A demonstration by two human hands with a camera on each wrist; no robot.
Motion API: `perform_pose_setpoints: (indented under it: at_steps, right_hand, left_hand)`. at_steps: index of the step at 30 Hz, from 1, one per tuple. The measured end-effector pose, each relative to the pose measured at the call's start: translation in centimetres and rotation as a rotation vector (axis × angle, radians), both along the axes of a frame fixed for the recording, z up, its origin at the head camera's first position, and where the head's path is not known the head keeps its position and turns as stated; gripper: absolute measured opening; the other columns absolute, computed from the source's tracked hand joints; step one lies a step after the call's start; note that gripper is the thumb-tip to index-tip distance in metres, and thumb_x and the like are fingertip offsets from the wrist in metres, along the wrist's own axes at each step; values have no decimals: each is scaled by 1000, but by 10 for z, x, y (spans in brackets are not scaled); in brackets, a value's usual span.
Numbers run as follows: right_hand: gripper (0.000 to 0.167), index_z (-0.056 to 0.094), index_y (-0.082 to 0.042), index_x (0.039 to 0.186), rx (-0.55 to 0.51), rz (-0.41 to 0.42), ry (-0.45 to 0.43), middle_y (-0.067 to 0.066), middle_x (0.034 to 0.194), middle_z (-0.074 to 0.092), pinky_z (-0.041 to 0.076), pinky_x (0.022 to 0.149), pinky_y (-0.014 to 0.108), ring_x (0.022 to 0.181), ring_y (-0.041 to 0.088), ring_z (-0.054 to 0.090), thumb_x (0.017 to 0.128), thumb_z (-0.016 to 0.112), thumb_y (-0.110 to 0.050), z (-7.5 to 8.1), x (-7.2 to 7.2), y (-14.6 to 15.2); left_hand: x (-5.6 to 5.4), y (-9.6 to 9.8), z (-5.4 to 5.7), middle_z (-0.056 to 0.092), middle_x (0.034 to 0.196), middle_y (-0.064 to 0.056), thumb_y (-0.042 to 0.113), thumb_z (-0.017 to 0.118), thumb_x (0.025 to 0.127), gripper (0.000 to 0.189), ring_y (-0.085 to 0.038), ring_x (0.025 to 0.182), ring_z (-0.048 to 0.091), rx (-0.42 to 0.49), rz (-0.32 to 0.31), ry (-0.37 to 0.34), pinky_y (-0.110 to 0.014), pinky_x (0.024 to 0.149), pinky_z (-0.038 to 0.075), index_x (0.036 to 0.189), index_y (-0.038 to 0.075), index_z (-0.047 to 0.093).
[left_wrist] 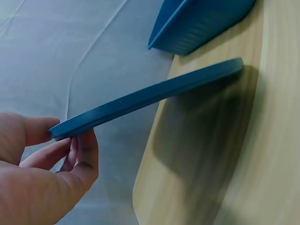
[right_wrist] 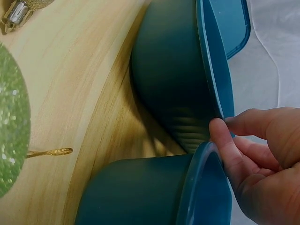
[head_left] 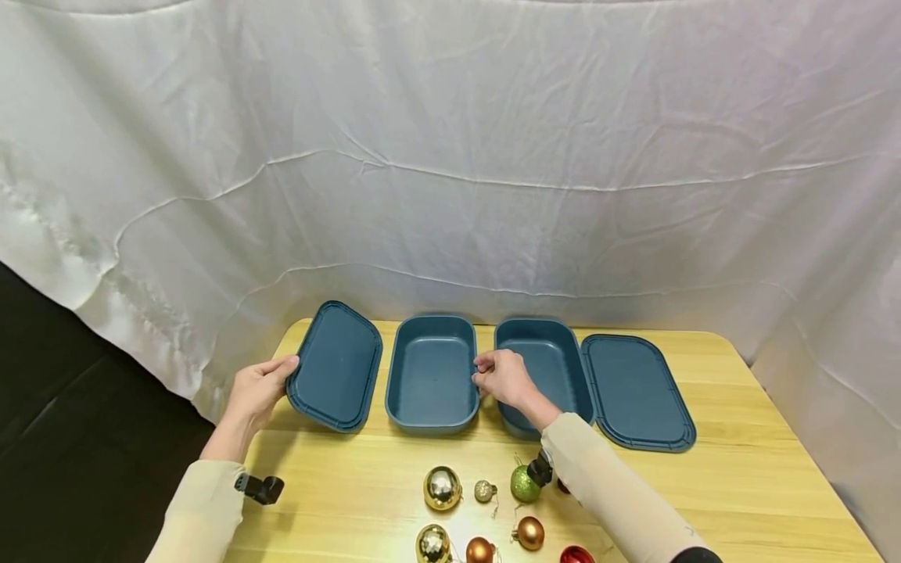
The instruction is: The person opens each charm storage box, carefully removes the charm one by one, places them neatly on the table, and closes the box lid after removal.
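Note:
My left hand (head_left: 259, 391) pinches a flat blue lid (head_left: 336, 367) by its left edge, thumb on top and fingers beneath. In the left wrist view the lid (left_wrist: 150, 99) tilts above the table and casts a shadow on the wood. With thumb and fingers my right hand (head_left: 505, 378) pinches the right rim of the left blue bin (head_left: 432, 426). The right wrist view shows those fingertips at the rim of that bin (right_wrist: 173, 70), with the second bin (right_wrist: 136, 190) close beside. Both bins have bare floors where visible.
A second lid (head_left: 639, 391) lies flat to the right of the right bin (head_left: 538, 332). Toward the front of the wooden table (head_left: 338, 485) are several ornaments, including a gold ball (head_left: 443, 488), a green glitter ball (head_left: 524, 485) and a copper ball (head_left: 529, 532). White cloth (head_left: 450, 156) hangs behind.

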State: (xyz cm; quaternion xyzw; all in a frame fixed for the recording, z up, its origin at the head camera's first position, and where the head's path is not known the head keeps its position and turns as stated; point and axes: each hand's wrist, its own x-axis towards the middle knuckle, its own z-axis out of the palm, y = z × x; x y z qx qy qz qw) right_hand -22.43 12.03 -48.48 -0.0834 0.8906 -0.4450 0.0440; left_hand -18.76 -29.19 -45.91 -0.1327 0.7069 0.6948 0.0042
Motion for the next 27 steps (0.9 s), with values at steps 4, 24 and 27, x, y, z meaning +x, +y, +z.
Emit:
perform_pose_setpoints:
  at_steps: [4,24,27]
  right_hand:
    - [33,74,5,125,1,2,-6,15,106,77,66,77,36,70,21,78,94,76,-5,0,0,0]
    - [32,74,7,124,-3,5,10,16,105,78,66,74,35,72,26,79,93,75,-1,-1,0,1]
    - [32,74,7,124,-8,6,7,16,106,77,66,75,36,72,26,78,94,75,-2,-1,0,1]
  left_hand:
    - [1,7,6,69,91,20,19,64,106,62,6,86,71,-11,-4,24,-14,82,59,151,-17,41]
    - [10,49,31,74,99,14,22,68,104,45,10,81,69,-178,95,137,-11,78,58,137,-8,65]
    - [12,56,35,76,107,6,20,68,104,41,11,84,68,-212,101,169,-11,78,57,135,-7,68]
